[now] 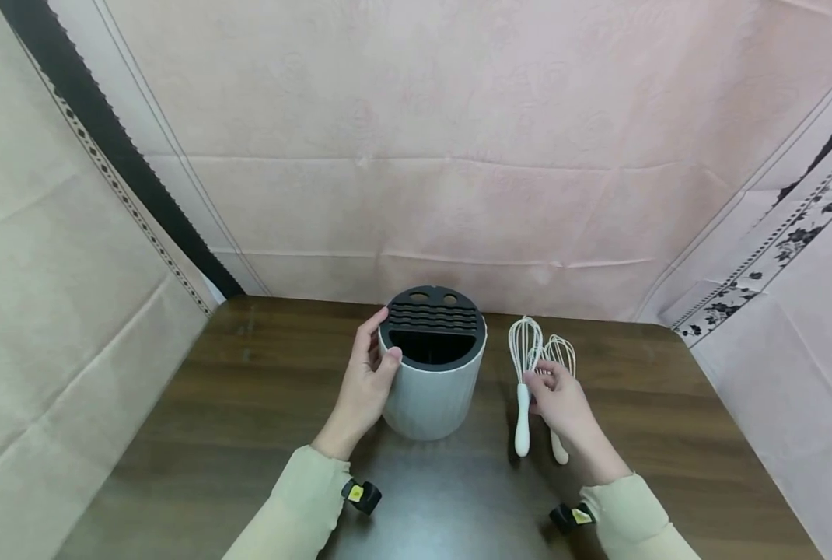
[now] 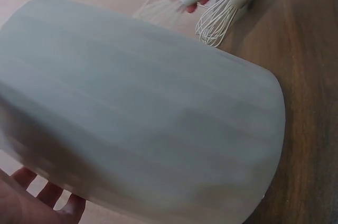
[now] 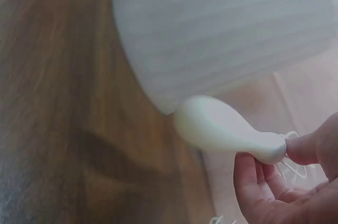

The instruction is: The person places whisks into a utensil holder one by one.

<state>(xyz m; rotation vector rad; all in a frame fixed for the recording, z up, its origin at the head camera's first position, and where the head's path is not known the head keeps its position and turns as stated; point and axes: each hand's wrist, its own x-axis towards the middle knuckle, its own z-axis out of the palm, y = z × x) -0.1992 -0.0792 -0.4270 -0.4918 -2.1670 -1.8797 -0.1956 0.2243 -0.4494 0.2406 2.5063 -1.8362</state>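
A white ribbed utensil holder (image 1: 426, 400) with a dark slotted lid (image 1: 433, 311) stands upright on the wooden table. My left hand (image 1: 368, 381) grips its left side by the rim, thumb in front and fingers farther back. To the right of the holder, my right hand (image 1: 559, 397) pinches a white whisk (image 3: 211, 126) where the handle meets the wires. That whisk is raised off the table, wire end pointing away from me. A second whisk (image 2: 219, 20) lies just right of it on the table, partly hidden behind my right hand in the head view.
The brown wooden table (image 1: 283, 467) runs to a back edge near a pale cloth backdrop (image 1: 423, 210). More pale cloth hangs at the left (image 1: 59, 272) and right. The lid has a wide front opening (image 1: 433, 348), with narrow slots and two round holes behind it.
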